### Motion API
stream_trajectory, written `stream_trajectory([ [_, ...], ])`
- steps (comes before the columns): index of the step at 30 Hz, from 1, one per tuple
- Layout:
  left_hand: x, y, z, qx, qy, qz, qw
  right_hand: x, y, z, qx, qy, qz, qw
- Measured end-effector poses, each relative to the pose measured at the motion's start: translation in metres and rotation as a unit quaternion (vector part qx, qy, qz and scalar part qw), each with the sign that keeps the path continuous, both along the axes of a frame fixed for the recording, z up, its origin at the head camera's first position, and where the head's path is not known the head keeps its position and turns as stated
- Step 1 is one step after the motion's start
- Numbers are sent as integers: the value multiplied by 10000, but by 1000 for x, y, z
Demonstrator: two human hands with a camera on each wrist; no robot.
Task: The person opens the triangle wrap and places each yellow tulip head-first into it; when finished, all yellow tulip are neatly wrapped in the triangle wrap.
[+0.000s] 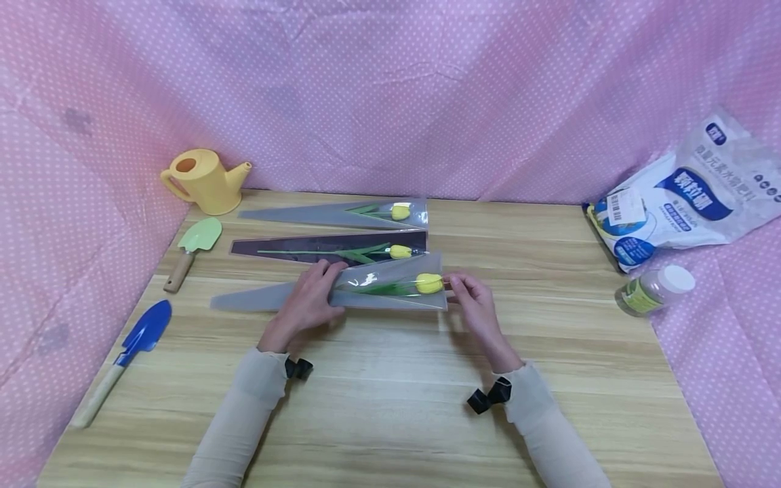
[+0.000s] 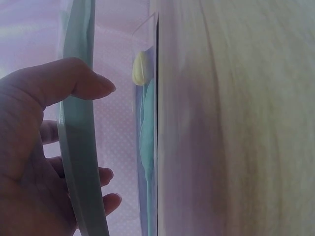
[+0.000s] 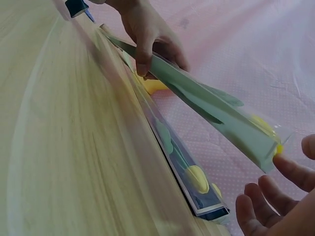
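My left hand (image 1: pixel 310 299) grips a grey-backed clear flower sleeve (image 1: pixel 247 298) around its middle, thumb on the near side. In the right wrist view this sleeve (image 3: pixel 211 115) is raised above the tabletop. Inside it lies a yellow tulip (image 1: pixel 429 283) with green leaves, its bloom at the wide right end. My right hand (image 1: pixel 474 303) is at that wide end, fingers apart and a fingertip right at the sleeve's edge. Behind lie a dark sleeve (image 1: pixel 287 246) and another grey sleeve (image 1: pixel 293 213), each with a yellow tulip inside.
At the left are a yellow watering can (image 1: pixel 210 183), a green trowel (image 1: pixel 200 235) and a blue trowel (image 1: pixel 146 327). A white fertilizer bag (image 1: pixel 695 196) leans at the back right, with a white-capped bottle (image 1: pixel 653 291) before it. Pink dotted cloth (image 1: pixel 390 88) hangs behind the wooden table (image 1: pixel 390 407).
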State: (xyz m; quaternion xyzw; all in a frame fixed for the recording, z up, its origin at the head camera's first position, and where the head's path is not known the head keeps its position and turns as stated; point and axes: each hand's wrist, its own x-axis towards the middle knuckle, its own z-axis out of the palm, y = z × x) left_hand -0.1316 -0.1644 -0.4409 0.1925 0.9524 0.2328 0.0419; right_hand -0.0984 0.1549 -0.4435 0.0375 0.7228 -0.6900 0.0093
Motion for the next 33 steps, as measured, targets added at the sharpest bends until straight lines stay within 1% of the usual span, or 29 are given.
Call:
stream_trajectory([
  [5, 0, 0, 0, -18, -12, 15, 10000, 1, -1, -1, 286, 89, 467, 9985],
  [8, 0, 0, 0, -62, 13, 10, 10000, 2, -2, -1, 434, 102, 662, 9968],
  [16, -1, -1, -1, -109, -25, 11, 9999, 5, -5, -1, 523, -278, 1016, 9931],
  [20, -1, -2, -1, -133, -31, -29, 9999, 5, -6, -2, 644, -291, 1265, 9894],
  [23, -2, -5, -3, -119, -94, -75, 9999, 5, -7, -4, 710, -207, 1242, 9895],
  [28, -5, -12, -6, -138, -289, -115, 9994, 3, -7, -10, 691, -257, 907, 9931],
  [31, -6, -16, -8, -182, -414, -167, 9988, 2, -5, -13, 801, -337, 948, 9917],
  [33, -7, -19, -9, -180, -483, -225, 9984, 2, -5, -15, 1039, -326, 1032, 9887],
])
